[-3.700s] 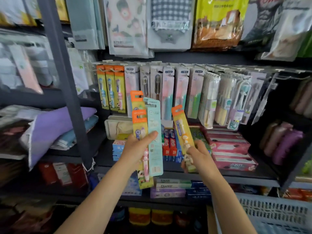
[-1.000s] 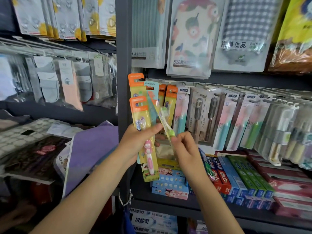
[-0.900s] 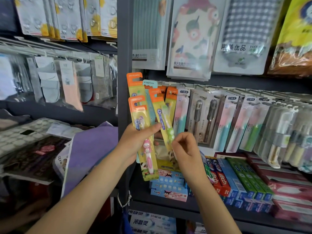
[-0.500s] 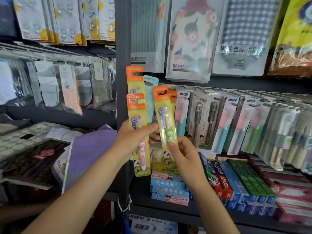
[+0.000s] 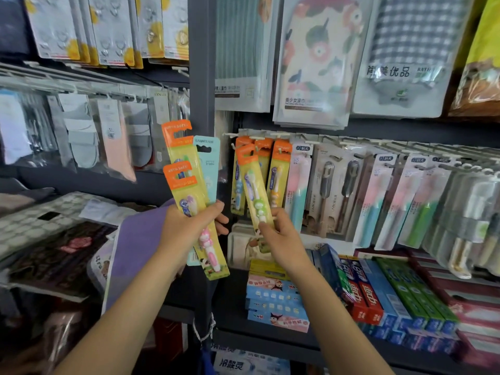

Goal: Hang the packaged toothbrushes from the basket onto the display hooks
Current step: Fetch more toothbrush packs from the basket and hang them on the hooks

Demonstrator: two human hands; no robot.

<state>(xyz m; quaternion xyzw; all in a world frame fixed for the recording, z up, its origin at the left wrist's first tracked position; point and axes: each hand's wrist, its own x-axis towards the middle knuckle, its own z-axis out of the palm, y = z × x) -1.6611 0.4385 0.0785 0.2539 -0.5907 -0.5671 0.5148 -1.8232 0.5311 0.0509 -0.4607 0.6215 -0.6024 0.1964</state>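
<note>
My left hand (image 5: pixel 186 226) grips a fan of three toothbrush packs (image 5: pixel 189 190): two yellow ones with orange tops and a pale teal one behind them. My right hand (image 5: pixel 281 236) pinches the lower part of one yellow pack with a green toothbrush (image 5: pixel 254 188), held upright and tilted slightly left. Its orange top sits just in front of the white display hooks (image 5: pixel 255 136) at the left end of the row, where matching orange-topped packs (image 5: pixel 278 174) hang. Whether the slot is on a hook I cannot tell. The basket is out of view.
A dark metal upright (image 5: pixel 201 77) stands between my hands. More toothbrush packs (image 5: pixel 378 196) hang to the right. Toothpaste boxes (image 5: pixel 359 290) lie on the shelf below. Towel packs (image 5: pixel 313 60) hang above. Socks (image 5: pixel 81 136) hang at the left.
My right hand has turned the green toothbrush pack face-on and raised it to the right, up to the left hooks. My left hand's packs stayed together and shifted slightly left.
</note>
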